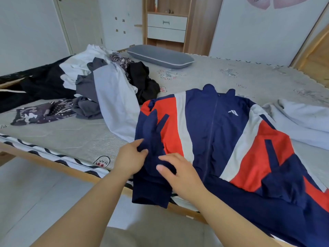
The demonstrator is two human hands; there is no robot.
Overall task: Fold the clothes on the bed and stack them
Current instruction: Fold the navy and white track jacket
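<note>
A navy, red and white zip jacket (213, 125) lies front up across the near part of the bed (74, 139), its collar pointing away from me. Its navy left-side sleeve (151, 186) is folded inward and hangs over the bed's edge. My left hand (130, 157) pinches that sleeve's fabric between thumb and fingers. My right hand (178, 173) lies on the sleeve beside it, fingers spread and thumb out. A heap of unfolded clothes (106, 82) in white, grey, black and patterned fabric sits at the left.
A grey pillow (160, 57) lies at the head of the bed. Light blue-grey fabric (302, 120) is bunched at the right. Black garments (35, 90) spread at the far left. A wooden shelf unit with drawers (167, 27) stands behind the bed.
</note>
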